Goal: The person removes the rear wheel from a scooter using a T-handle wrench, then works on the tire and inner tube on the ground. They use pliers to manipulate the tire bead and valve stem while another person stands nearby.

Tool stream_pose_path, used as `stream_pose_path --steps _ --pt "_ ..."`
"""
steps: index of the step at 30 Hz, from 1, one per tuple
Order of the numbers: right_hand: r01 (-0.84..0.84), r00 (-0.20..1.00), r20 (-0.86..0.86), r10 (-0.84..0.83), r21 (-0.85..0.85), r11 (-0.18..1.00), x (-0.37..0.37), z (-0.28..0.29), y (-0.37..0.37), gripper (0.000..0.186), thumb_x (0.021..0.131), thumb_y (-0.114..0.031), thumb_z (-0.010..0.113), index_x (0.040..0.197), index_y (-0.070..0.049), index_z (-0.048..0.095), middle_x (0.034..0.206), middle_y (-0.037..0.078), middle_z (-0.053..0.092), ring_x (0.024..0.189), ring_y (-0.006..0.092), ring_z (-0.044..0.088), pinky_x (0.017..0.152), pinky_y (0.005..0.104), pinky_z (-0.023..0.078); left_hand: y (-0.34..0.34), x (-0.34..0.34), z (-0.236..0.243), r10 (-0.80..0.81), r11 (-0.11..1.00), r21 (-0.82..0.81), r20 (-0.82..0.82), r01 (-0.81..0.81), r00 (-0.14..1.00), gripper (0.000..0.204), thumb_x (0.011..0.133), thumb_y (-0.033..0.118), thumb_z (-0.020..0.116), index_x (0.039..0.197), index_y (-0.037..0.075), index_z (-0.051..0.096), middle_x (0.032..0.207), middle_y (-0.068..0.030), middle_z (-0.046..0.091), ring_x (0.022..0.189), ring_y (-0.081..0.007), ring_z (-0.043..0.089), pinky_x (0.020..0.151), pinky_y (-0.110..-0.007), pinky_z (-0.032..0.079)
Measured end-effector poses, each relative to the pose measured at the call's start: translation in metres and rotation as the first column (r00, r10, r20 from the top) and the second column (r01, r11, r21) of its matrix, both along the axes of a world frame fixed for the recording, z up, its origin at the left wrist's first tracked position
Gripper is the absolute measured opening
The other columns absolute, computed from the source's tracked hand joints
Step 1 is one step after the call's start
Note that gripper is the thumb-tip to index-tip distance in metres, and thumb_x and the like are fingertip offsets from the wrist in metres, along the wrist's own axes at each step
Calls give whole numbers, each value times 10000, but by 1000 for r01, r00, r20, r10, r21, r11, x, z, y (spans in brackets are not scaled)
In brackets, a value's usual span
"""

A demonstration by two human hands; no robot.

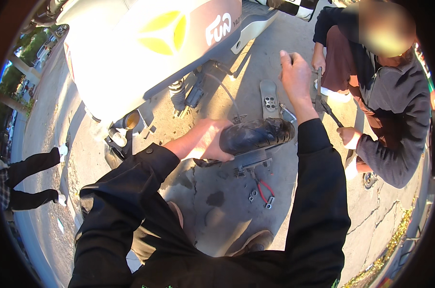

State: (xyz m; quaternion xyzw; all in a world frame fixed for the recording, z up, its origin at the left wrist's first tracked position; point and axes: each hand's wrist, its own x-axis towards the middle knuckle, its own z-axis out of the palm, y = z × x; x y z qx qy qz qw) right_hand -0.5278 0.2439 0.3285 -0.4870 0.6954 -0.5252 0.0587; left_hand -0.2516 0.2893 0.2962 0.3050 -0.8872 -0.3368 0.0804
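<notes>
My left hand [211,139] is closed on the near left side of a black tire [256,136], which stands upright in front of me, tread toward me. Beyond the tire, my right hand [296,77] is raised in the air with its fingers curled in; whatever it may hold is hidden. Above and behind is the pale body of a scooter [112,62] with a yellow emblem. Its spring shock absorber [177,95] hangs under the body. A cable runs from there down toward the tire. A metal bracket [252,160] shows at the tire's near side.
Red-handled pliers [262,191] and small metal fittings [252,196] lie on the pavement near my feet. A grey metal plate [269,98] with round holes lies beyond the tire. At right a crouching person [390,110] holds a black-handled metal tool [328,109]. Another person's legs [32,177] are at far left.
</notes>
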Motion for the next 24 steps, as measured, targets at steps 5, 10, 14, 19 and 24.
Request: stream_pose_path --steps 5,10,14,19,24 --pt "-390 910 282 304 337 857 -47 12 9 387 950 -322 696 888 59 709 648 90 623 575 162 609 576 356 482 0 3 -2 1 1000 13 -32 0 999 711 613 328 912 1207 28 661 1053 -172 719 977 -324 709 891 -393 548" --pt "36 788 -310 532 886 463 -55 42 115 374 868 -300 797 843 67 733 746 107 724 639 227 705 628 347 546 -9 9 -3 20 995 96 -103 -10 994 740 617 330 920 1240 29 656 1076 -171 710 1011 -317 697 928 -385 535" --pt "-46 653 -404 641 823 566 -9 48 158 791 724 -347 894 1371 -10 586 1319 236 631 1221 344 626 1042 396 492 -8 -3 -8 78 994 96 -181 -61 980 783 627 323 910 1288 20 622 1184 -185 711 1103 -321 692 975 -393 529" --pt "-610 367 -508 779 501 614 47 -19 111 943 646 -375 917 1428 -41 510 1395 198 565 1335 333 514 1143 434 385 3 18 -34 51 998 41 -122 -46 991 1188 610 380 963 1536 5 320 1506 -215 441 1381 -349 473 1121 -427 405" --pt "-424 262 -512 818 701 574 92 3 93 778 631 -440 905 1248 -50 638 1111 121 667 1118 296 623 966 433 492 12 54 -43 244 960 134 35 -247 969 987 602 299 940 1406 -18 463 1201 -248 653 1151 -368 653 989 -422 505"
